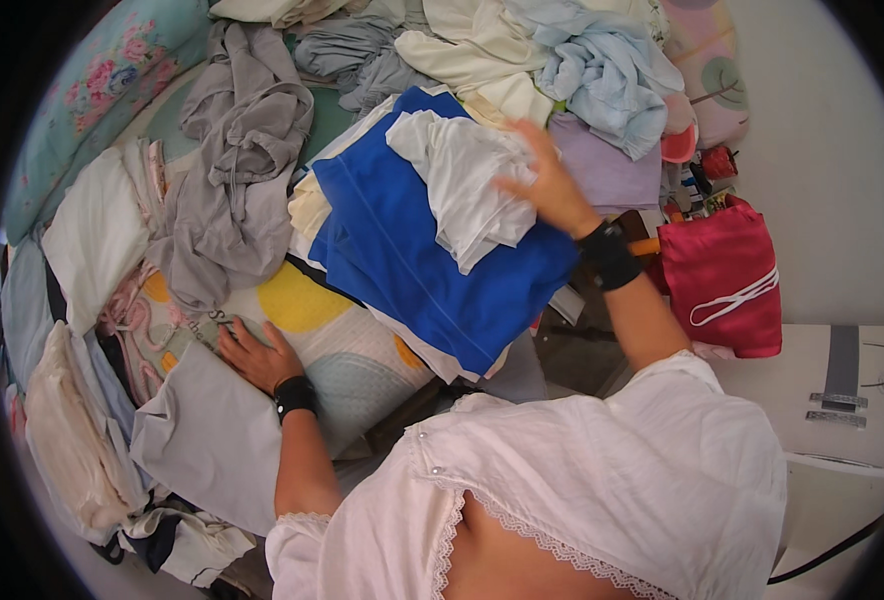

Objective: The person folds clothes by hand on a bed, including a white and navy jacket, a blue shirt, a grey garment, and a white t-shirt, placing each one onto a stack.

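Note:
A stack of folded clothes lies before me, with a blue folded garment [412, 247] near its top. Bunched on that blue cloth is a thin white garment [472, 187]. My right hand [539, 180] is over the right edge of the white garment, fingers spread; whether it touches the cloth is hard to tell. Flat on the patterned bed cover [367, 352] rests my left hand [258, 356], its fingers apart and nothing in it. Just beside the left wrist lies a light grey folded cloth [209, 435]. Both wrists wear black bands.
A crumpled grey garment [239, 150] lies left of the stack. Beyond it are cream clothes [479, 45], a light blue garment [607, 75] and a lilac cloth [603, 161]. To the right hangs a red cloth [719, 277] near a white cabinet [772, 405]. Folded clothes [82, 435] line the left.

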Available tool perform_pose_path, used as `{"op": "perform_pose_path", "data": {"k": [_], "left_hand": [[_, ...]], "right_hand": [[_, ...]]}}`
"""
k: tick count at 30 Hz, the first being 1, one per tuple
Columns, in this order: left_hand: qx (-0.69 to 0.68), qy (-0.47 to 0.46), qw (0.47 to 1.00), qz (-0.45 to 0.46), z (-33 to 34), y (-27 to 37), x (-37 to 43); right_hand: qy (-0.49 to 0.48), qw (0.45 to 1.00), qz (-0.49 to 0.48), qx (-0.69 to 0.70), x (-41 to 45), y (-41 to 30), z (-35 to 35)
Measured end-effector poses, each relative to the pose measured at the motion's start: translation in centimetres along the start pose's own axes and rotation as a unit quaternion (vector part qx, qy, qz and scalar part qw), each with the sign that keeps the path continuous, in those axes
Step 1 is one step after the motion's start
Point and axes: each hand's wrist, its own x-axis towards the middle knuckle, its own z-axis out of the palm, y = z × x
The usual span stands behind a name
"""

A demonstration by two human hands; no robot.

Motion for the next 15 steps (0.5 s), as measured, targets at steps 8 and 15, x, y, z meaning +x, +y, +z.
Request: {"op": "perform_pose_path", "data": {"k": [8,15], "left_hand": [[-0.006,-0.018,1.0,-0.011,-0.6,0.4,0.2],[0.003,-0.026,1.0,-0.017,-0.8,0.4,0.2]], "right_hand": [[0.017,0.989,-0.045,-0.142,0.7,2.9,2.1],[0.314,0.913,0.056,-0.255,9.7,4.0,-9.0]]}}
